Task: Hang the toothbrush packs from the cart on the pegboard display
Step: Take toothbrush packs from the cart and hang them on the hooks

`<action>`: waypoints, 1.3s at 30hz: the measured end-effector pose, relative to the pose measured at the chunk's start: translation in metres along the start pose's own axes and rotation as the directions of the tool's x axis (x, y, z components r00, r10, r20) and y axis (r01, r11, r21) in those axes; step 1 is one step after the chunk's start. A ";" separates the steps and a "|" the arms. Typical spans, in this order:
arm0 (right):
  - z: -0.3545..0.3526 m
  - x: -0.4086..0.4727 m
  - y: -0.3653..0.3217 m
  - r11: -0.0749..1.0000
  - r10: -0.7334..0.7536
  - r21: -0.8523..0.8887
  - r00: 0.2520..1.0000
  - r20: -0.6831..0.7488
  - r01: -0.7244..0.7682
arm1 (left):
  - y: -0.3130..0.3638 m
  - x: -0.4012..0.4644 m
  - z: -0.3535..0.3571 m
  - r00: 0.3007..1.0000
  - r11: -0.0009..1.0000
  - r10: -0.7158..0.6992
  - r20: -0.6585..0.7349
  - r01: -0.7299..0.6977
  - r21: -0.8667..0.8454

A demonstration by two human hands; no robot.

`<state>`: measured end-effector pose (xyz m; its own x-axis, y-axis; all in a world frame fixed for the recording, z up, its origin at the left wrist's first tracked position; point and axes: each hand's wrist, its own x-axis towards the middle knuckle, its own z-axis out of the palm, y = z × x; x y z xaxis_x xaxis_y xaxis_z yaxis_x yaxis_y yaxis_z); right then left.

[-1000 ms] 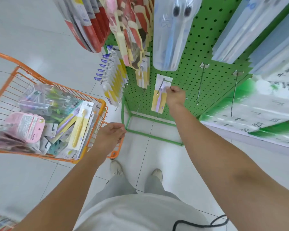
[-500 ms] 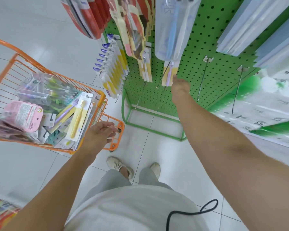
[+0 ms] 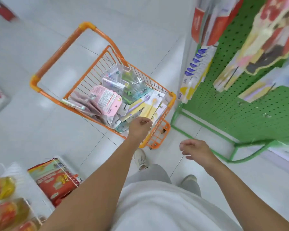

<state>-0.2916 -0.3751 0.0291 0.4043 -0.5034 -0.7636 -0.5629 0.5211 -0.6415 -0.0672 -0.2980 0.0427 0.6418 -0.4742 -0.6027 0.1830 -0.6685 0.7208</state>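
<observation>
An orange wire cart (image 3: 97,67) stands on the floor left of the green pegboard (image 3: 240,114). It holds several toothbrush packs, among them a pink pack (image 3: 105,100) and a yellow toothbrush pack (image 3: 151,105) lying along the near right side. My left hand (image 3: 140,126) is at the cart's near edge, fingers pinched on the lower end of the yellow pack. My right hand (image 3: 196,150) hovers over the floor between cart and pegboard, fingers apart and holding nothing. A purple-and-yellow pack (image 3: 257,92) hangs on the board.
Blue-and-yellow packs (image 3: 195,75) and red packs (image 3: 207,19) hang at the pegboard's left end. The board's green frame base (image 3: 207,129) juts onto the tiled floor. A wire shelf with red packets (image 3: 55,179) stands at the lower left. My shoes are below the cart.
My right hand let go of the pack on the peg and dropped away from the board, now empty. My view swung left to the cart. My left hand reached into the cart onto the yellow pack.
</observation>
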 end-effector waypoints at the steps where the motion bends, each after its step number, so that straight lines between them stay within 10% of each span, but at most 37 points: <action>1: 0.017 0.007 -0.018 0.999 -0.038 -0.032 0.999 0.018 0.039 | -0.004 0.011 -0.012 1.000 1.000 0.011 -0.026 -0.010 0.029; 6: 0.112 0.068 -0.098 0.989 -0.131 -0.083 0.986 -0.108 0.122 | -0.020 0.057 -0.076 0.981 0.915 0.186 -0.050 -0.154 0.372; 14: 0.147 0.139 -0.141 0.938 -0.173 -0.347 0.857 -0.485 -0.007 | 0.013 0.135 -0.083 0.879 0.589 0.334 0.340 -0.476 0.653; 22: 0.143 0.202 -0.149 0.414 -0.325 -0.893 0.887 -0.328 -0.178 | 0.018 0.195 -0.046 0.890 0.364 0.145 0.433 -0.455 0.813; 31: 0.142 0.207 -0.157 0.455 -0.391 -0.879 0.855 -0.341 -0.143 | 0.007 0.214 -0.043 0.886 0.354 0.219 0.410 -0.463 0.813; 39: 0.123 0.122 -0.141 0.900 -0.408 -0.345 0.797 -0.445 0.267 | 0.023 0.180 -0.066 0.881 0.847 0.373 0.290 -0.451 0.281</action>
<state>-0.0743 -0.4257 0.0179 0.2309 -0.9207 -0.3146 -0.6472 0.0961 -0.7562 0.1019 -0.3606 -0.0266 0.4183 -0.8333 -0.3613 -0.3439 -0.5135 0.7861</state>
